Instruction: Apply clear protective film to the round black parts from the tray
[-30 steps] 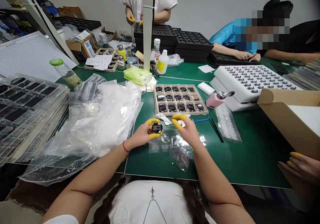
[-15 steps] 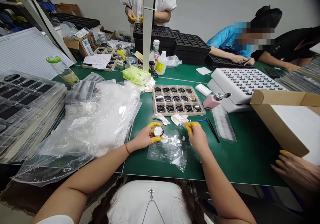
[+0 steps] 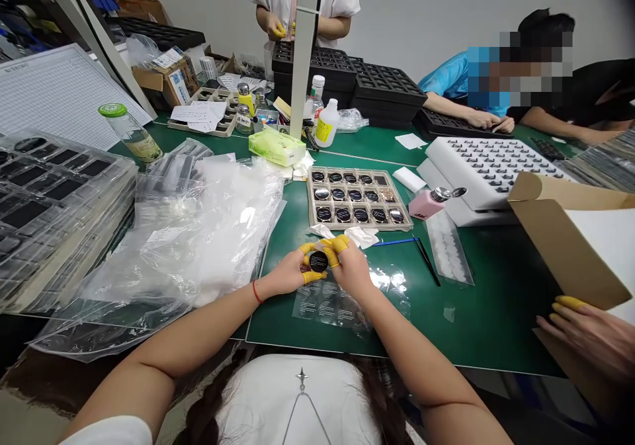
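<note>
And right here, on the near side of the tray, the black disc is held up above the green surface, its dark face with faint pale print turned toward the camera. The left hand has its grip clamped on the disc's edge, one finger above and the thumb below. At the upper rim the right hand is set close, fingertips gathered; whether anything thin is pinched in that grip cannot be told. Yellow finger cots are worn on both, and smears should be lessened by that. For this close fingertip work, contact is best confined to the rim, with the face left untouched and even, light pressure applied so that the disc is not tilted or squeezed out. Anything worked at the edge is best handled slowly and flat. Nearer than the tray, printed film lies beneath the hands, and it should not be dragged by a wrist. Wipes are found just in front of the tray, a blue stick off its near right corner. By its right edge the pink bottle is to be given room.
</note>
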### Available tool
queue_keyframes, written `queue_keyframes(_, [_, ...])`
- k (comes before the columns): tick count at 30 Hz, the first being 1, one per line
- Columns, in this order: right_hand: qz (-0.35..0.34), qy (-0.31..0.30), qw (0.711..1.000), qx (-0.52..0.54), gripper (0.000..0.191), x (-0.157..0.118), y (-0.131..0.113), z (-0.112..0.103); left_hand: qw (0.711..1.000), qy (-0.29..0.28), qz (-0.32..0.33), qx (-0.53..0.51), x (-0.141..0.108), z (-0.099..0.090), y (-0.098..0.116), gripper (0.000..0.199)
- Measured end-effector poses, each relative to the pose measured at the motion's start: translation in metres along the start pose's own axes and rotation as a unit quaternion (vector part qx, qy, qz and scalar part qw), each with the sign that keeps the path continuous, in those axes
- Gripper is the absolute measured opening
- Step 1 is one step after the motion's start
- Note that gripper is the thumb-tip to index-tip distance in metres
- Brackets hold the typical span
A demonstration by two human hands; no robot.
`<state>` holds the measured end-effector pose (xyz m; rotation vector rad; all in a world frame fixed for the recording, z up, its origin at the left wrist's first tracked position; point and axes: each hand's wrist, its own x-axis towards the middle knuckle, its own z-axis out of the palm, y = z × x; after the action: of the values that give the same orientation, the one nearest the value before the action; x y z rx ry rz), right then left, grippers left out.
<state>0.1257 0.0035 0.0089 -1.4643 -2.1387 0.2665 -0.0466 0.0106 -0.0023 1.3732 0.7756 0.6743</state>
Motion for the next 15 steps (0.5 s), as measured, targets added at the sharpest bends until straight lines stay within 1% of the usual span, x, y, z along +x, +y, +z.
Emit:
queue_keyframes(3, [-0.018, -0.013, 0.999, 0.029, 0.023, 0.005, 0.002, -0.009, 1.000, -0.002, -0.011, -0.016, 0.001, 0.000, -0.003, 0.055])
queue_keyframes(6, [-0.080, -0.024, 0.996, 0.021, 0.027, 0.002, -0.002, -0.015, 1.000, -0.002, -0.010, -0.022, 0.003, 0.001, -0.006, 0.054])
queue_keyframes(8, [-0.121, -0.029, 0.992, -0.017, 0.028, -0.003, -0.005, -0.014, 0.999, -0.005, -0.008, -0.034, 0.003, 0.000, -0.007, 0.052])
queue_keyframes(10, [-0.150, -0.028, 0.987, -0.050, 0.029, -0.009, -0.007, -0.011, 0.999, 0.004, -0.015, -0.040, 0.004, 0.000, -0.007, 0.052])
queue_keyframes(13, [-0.171, -0.019, 0.983, -0.066, 0.033, -0.018, -0.006, -0.008, 0.998, 0.023, -0.029, -0.045, 0.004, -0.001, -0.007, 0.052])
queue_keyframes(15, [-0.183, -0.010, 0.981, -0.067, 0.034, -0.024, -0.006, -0.007, 0.998, 0.023, -0.031, -0.055, 0.004, -0.002, -0.008, 0.051])
